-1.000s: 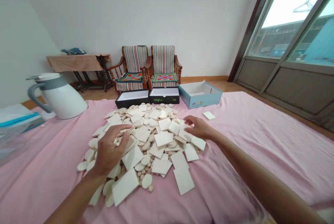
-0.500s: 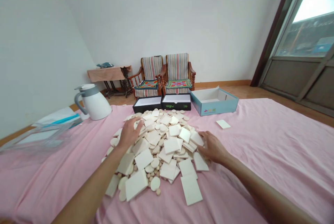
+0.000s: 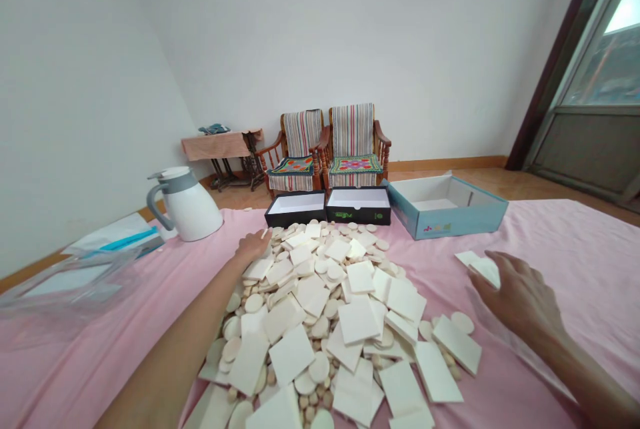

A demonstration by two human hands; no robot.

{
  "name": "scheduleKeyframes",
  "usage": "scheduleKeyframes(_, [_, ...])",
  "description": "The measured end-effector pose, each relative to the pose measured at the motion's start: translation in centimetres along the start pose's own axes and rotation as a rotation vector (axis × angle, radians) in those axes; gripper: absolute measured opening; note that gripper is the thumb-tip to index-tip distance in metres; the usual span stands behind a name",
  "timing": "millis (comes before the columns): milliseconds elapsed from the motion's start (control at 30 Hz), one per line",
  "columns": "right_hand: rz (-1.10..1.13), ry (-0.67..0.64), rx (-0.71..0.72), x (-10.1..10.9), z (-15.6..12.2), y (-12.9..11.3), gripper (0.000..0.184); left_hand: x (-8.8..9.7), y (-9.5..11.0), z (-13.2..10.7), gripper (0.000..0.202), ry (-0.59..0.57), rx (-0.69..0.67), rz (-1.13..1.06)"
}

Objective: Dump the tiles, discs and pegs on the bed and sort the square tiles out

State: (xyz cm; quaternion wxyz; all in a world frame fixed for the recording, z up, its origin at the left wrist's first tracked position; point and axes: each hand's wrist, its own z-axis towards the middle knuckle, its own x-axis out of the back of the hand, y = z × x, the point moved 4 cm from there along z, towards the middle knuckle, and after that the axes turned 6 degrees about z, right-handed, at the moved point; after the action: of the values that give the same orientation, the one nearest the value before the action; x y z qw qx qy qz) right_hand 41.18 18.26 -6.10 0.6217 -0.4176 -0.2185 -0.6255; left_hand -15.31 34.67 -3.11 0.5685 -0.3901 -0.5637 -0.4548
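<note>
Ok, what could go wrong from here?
The heap is piled loosely, so a nudge could send pieces sliding outward. The jug stands just beyond the left hand, so a wide sweep that way might knock it. The tile at the right hand seems held only by thumb and fingers, so it might slip.

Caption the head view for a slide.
Left hand at a heap of pale pieces on pink cloth, right hand holding a square tile.
</note>
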Motion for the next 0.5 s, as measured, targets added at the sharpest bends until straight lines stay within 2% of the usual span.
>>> scheduleKeyframes(233, [0.149, -0.018, 0.160, -1.7, -0.5, -0.7, 0.043, 0.0, 1.1, -1.5, 0.074, 0.000, 0.000, 0.029])
scheduleKeyframes(367, [0.196, -0.034, 0.180, -2.1, -0.7, -0.8, 0.041, 0.3, 1.5, -1.1, 0.078, -0.034, 0.029, 0.027])
scheduleKeyframes(500, [0.199, -0.064, 0.173, -2.2, -0.9, -1.0, 0.040, 0.3, 2.4, -0.5, 0.084, -0.086, 0.001, -0.036])
